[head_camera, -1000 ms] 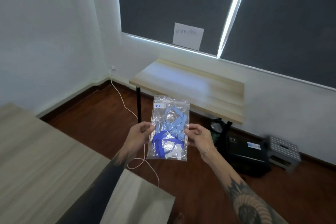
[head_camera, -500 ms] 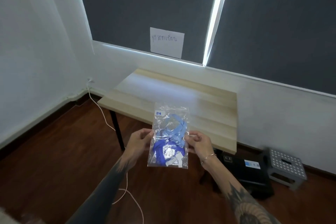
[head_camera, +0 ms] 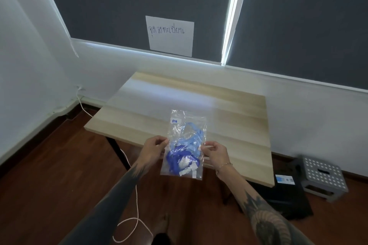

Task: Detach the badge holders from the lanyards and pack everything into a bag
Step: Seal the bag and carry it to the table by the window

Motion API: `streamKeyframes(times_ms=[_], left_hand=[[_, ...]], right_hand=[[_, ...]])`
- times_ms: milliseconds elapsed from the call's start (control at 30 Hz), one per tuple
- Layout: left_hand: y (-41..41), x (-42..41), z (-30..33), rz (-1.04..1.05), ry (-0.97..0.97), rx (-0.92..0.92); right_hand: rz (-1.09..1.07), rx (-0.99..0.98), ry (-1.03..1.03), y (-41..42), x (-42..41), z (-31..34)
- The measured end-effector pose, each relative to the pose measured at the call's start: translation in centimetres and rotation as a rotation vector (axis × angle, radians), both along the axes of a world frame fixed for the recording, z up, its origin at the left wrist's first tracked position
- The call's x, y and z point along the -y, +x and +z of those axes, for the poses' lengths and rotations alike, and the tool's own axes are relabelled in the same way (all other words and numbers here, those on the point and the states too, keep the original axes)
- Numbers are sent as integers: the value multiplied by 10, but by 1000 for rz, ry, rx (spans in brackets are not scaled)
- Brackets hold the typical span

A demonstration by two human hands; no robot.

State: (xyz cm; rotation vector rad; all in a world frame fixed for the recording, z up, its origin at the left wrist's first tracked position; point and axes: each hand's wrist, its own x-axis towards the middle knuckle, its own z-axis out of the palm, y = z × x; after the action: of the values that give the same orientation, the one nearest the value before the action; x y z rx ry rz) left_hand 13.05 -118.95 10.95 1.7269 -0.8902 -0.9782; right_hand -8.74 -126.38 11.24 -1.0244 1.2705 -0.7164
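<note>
1. A clear plastic bag hangs upright in the air between both hands, at about 6 o'clock from the middle of the wooden table and over its near edge; it touches no surface

2. The left hand pinches the bag's side edge at 9 o'clock, thumb and forefinger pressed together on the plastic; the right hand pinches the opposite edge at 3 o'clock in the same way

3. Inside, light blue lanyards sit in the middle, dark blue lanyards bunch toward 6 o'clock, and pale pieces that may be badge holders lie beside them; whether any are clipped together cannot be told through the crumpled plastic

4. The bag's long axis runs from 12 to 6 o'clock, with a small white label near the 12 o'clock end, which looks like the mouth; whether it is sealed cannot be told

5. Both hands are equally near, each touching one long side at mid-height, so the mouth lies toward 12 o'clock from either set of fingers

6. My judgement: the contents are packed, and what remains is closing the mouth or laying the bag on the table, which lies toward 12 o'clock
</note>
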Motion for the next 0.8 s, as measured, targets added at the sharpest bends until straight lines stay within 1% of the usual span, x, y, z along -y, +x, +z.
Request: streamKeyframes(times_ms=[100, 233, 367, 633, 733, 800], left_hand=[[31, 39, -12, -55, 32, 85], [73, 87, -31, -134, 108, 40], [110, 126, -59, -207, 170, 61], [137, 159, -104, -249, 347, -20], [140, 168, -117, -272, 359, -13], [142, 172, -124, -299, 364, -8]], right_hand=[[-33, -33, 25, 29, 31, -16], [-111, -58, 103, 73, 66, -42], [-176, -97, 171, 113, 95, -72], [-214, -216, 248, 144, 117, -112], [-240, -252, 247, 148, 123, -129], [-236, -312, 241, 151, 126, -136]])
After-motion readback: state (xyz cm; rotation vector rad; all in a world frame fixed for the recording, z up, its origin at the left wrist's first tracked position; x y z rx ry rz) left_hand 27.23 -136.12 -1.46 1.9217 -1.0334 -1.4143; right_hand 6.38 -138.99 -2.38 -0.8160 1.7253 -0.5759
